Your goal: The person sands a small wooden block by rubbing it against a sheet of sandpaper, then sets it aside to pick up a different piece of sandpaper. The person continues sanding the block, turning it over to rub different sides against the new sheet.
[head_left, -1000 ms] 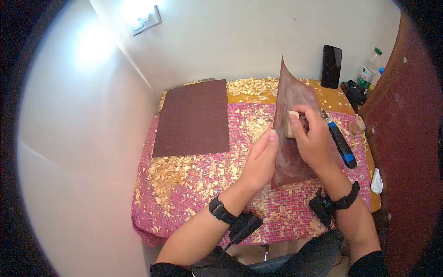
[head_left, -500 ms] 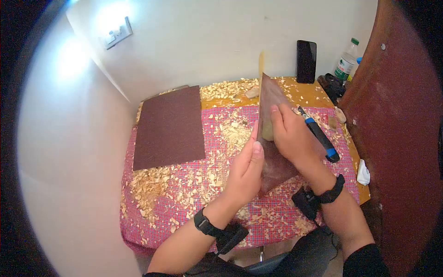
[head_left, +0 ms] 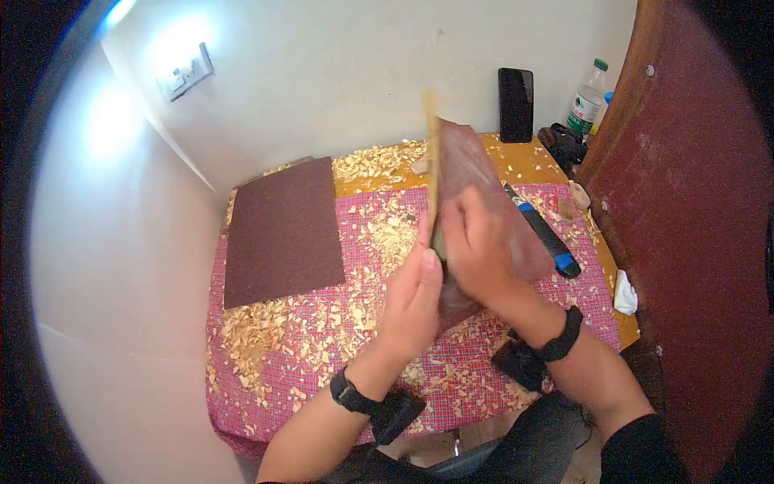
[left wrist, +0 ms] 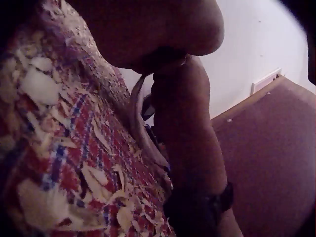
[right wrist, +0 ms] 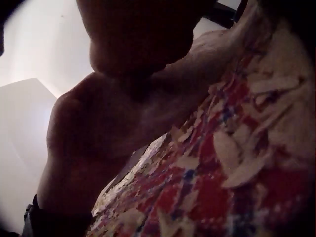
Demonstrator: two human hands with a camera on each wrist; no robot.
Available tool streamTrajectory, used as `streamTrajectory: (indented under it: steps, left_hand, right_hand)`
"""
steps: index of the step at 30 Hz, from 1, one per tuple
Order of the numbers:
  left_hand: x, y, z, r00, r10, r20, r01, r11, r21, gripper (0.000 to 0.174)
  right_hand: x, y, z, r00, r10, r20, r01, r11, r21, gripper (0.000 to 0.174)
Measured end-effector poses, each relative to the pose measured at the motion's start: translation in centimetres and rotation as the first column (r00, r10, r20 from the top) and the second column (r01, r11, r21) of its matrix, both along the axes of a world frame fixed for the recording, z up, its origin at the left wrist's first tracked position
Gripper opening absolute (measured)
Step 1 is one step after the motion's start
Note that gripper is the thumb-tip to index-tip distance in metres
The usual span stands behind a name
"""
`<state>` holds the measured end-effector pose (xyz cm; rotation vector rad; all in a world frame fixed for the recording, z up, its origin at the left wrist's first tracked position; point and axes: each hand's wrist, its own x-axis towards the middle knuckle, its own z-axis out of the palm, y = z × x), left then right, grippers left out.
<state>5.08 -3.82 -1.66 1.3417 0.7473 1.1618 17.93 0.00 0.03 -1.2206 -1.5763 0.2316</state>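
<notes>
A reddish-brown sheet [head_left: 465, 151] with whitish smears stands raised and bent over the cloth, a yellowish strip [head_left: 431, 129] along its left edge. My left hand [head_left: 413, 305] grips the sheet's lower left side, thumb toward me. On the sheet's face, my right hand [head_left: 481, 250], slightly blurred, holds a small block [head_left: 439, 244] with its fingers curled; the hand covers most of the block. In the left wrist view the left hand [left wrist: 163, 29] is dark and close, the sheet's curved edge [left wrist: 140, 123] beyond it. The right wrist view shows the sheet [right wrist: 173, 98] in shadow.
A dark brown sheet [head_left: 284, 230] lies at left on the checked cloth [head_left: 451, 403], among scattered wood shavings [head_left: 254, 335]. At right lies a black-and-blue handled tool [head_left: 550, 240]. Behind stand a phone [head_left: 516, 105] and a bottle [head_left: 586, 101]; white tissue [head_left: 625, 293] is at the right edge.
The view has shifted, so things appear farther left. The sheet has turned, showing its yellowish strip. My right hand has moved over the block, covering more of it; my left hand keeps its grip.
</notes>
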Motion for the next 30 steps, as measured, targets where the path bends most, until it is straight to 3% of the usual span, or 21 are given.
streamTrajectory:
  steps: [2,4,7,9,13,16,17,20,21,22,24,26,28,30]
  left_hand:
    - [0.3,-0.9,1.3,0.968,0.041,-0.247,0.002,0.985,0.171,0.054]
    - [0.3,0.0,0.1,0.973,0.045,-0.225,0.003,0.978,0.211,0.053]
    - [-0.1,0.3,0.0,0.995,0.011,-0.099,0.002,0.992,0.124,0.053]
    - [0.3,-0.5,0.9,0.954,0.100,-0.283,-0.033,0.972,0.233,0.052]
    - [0.1,0.8,0.0,0.987,0.053,-0.152,-0.010,0.964,0.267,0.052]
    - [0.1,0.6,-0.2,0.953,0.172,-0.249,-0.073,0.930,0.361,0.051]
    - [-0.1,0.5,0.1,0.952,0.173,-0.251,-0.072,0.928,0.365,0.051]
    - [-0.3,-0.7,2.3,0.953,-0.012,-0.302,0.012,1.000,0.000,0.051]
    - [-0.3,0.2,1.5,0.971,0.055,-0.233,-0.011,0.982,0.186,0.051]
    - [-0.2,0.4,0.8,0.973,0.051,-0.224,-0.009,0.983,0.186,0.051]
    - [0.2,0.1,0.1,0.940,0.195,-0.278,-0.078,0.921,0.382,0.051]
    - [0.1,-0.5,0.5,0.934,0.131,-0.333,-0.031,0.956,0.292,0.051]
    - [-0.3,0.2,0.9,0.980,-0.026,-0.198,0.062,0.982,0.177,0.052]
    - [-0.1,0.6,0.5,0.978,0.018,-0.210,0.035,0.968,0.247,0.052]
  right_hand:
    - [0.7,1.0,1.0,0.989,-0.126,0.072,0.127,0.992,-0.012,0.019]
    - [0.6,0.3,0.2,0.992,-0.117,0.055,0.114,0.991,0.064,0.020]
    - [0.2,-1.0,-0.2,0.993,0.037,0.111,-0.028,0.996,-0.084,0.020]
    - [0.6,1.1,-0.5,0.981,-0.150,0.122,0.150,0.989,0.009,0.020]
    - [0.4,-0.5,-0.1,1.000,0.004,-0.025,-0.007,0.990,-0.143,0.020]
    - [0.2,0.0,-1.0,1.000,0.017,-0.011,-0.016,1.000,0.009,0.020]
    - [1.0,1.2,-0.8,0.996,-0.085,0.019,0.085,0.996,-0.013,0.018]
    - [1.3,1.1,-0.2,0.996,-0.091,0.011,0.091,0.993,-0.080,0.018]
    - [0.5,-0.3,-0.5,0.999,-0.044,-0.008,0.043,0.997,-0.067,0.019]
    - [0.3,-0.2,-0.3,0.999,-0.047,0.001,0.047,0.997,-0.067,0.019]
    - [0.8,0.4,0.0,0.998,0.042,-0.056,-0.044,0.998,-0.044,0.019]
    - [2.0,1.8,-0.7,0.999,-0.023,-0.041,0.023,1.000,-0.015,0.017]
    - [1.5,0.4,-0.1,1.000,-0.030,0.010,0.030,1.000,0.008,0.018]
    - [0.9,0.0,-1.5,0.999,-0.030,-0.010,0.029,0.995,-0.092,0.020]
